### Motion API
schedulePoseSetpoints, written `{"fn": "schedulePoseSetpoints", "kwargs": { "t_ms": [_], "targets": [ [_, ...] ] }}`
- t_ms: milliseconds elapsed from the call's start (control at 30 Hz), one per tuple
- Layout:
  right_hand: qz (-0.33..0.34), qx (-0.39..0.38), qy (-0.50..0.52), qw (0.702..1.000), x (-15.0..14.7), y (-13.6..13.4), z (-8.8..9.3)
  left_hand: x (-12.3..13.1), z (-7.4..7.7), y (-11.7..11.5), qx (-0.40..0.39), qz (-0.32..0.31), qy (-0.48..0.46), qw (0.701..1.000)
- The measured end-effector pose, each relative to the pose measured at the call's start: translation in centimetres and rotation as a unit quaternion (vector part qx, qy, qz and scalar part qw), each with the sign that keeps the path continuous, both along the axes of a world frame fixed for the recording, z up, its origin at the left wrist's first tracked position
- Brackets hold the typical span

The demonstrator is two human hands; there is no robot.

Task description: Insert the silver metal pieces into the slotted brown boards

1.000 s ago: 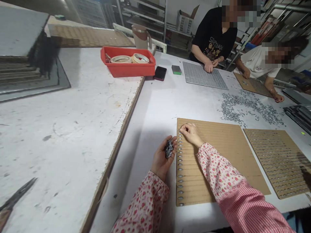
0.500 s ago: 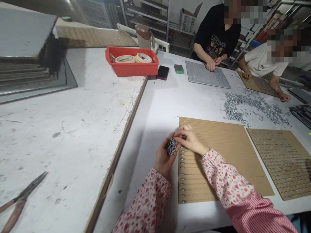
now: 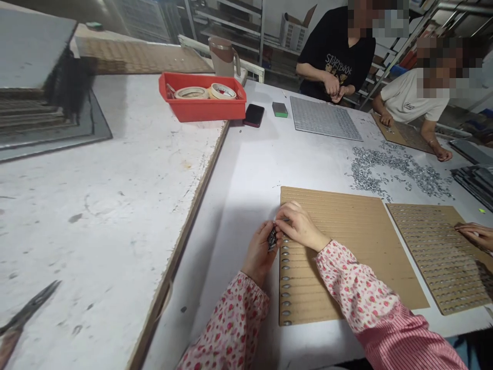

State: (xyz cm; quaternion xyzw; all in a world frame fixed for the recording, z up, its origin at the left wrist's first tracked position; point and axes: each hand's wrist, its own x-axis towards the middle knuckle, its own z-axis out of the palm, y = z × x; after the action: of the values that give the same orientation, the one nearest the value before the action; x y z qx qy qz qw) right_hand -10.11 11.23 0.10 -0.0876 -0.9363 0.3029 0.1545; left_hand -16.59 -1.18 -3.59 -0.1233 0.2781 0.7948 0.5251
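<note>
My left hand point(image 3: 262, 248) is cupped around a small heap of grey oval metal pieces point(image 3: 272, 239), just off the left edge of a brown grooved board point(image 3: 346, 246). Close against its fingertips, my right hand point(image 3: 298, 224) pinches with thumb and forefinger; what lies in that pinch is too small to make out. Along the board's left edge runs a column of the same oval pieces point(image 3: 285, 280), one per groove, partly covered by my right hand higher up. The rest of the board's grooves show bare cardboard.
A second board point(image 3: 435, 252) with many rows of pieces lies to the right, another person's hand point(image 3: 477, 235) over it. Loose pieces point(image 3: 400, 169) are scattered beyond. A red bin point(image 3: 208, 109) with tape rolls, a phone point(image 3: 253, 115) and pliers point(image 3: 29, 311) lie around. Two people work opposite.
My left fingers have closed more over the pieces, and my right hand stays by them. Another person's hand has appeared at the right board. The person in black has lifted their hands off their board.
</note>
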Motion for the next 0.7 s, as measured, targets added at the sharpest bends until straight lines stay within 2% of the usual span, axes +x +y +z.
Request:
{"fn": "schedulePoseSetpoints", "kwargs": {
  "t_ms": [100, 233, 333, 400, 467, 567, 700],
  "targets": [
    [0.003, -0.045, -0.004, 0.999, 0.0, -0.5, 0.1, -0.1, 0.0, -0.1, 0.009, -0.002, 0.014, 1.0],
    [0.016, -0.185, -0.006, 0.983, -0.1, -0.8, -0.6, -0.1, 0.1, -0.2, 0.017, -0.026, 0.023, 0.999],
    [-0.076, -0.301, 0.017, 0.95, -0.3, 0.3, -1.9, -0.1, 0.3, -0.3, 0.014, -0.017, 0.04, 0.999],
    [-0.158, -0.335, 0.043, 0.928, -0.6, 1.8, -2.6, -0.2, 0.4, -0.4, 0.006, -0.003, 0.044, 0.999],
    [-0.195, -0.306, 0.051, 0.93, -0.8, 3.7, -3.2, -0.4, 0.3, -0.5, 0.003, 0.004, 0.036, 0.999],
    [-0.168, -0.224, 0.002, 0.96, -1.0, 5.7, -3.6, -0.6, 0.2, -0.5, 0.014, 0.007, 0.025, 1.0],
    [-0.166, -0.172, -0.035, 0.97, -1.5, 6.1, -3.9, -0.6, 0.3, -0.5, 0.014, -0.005, 0.024, 1.0]
  ]
}}
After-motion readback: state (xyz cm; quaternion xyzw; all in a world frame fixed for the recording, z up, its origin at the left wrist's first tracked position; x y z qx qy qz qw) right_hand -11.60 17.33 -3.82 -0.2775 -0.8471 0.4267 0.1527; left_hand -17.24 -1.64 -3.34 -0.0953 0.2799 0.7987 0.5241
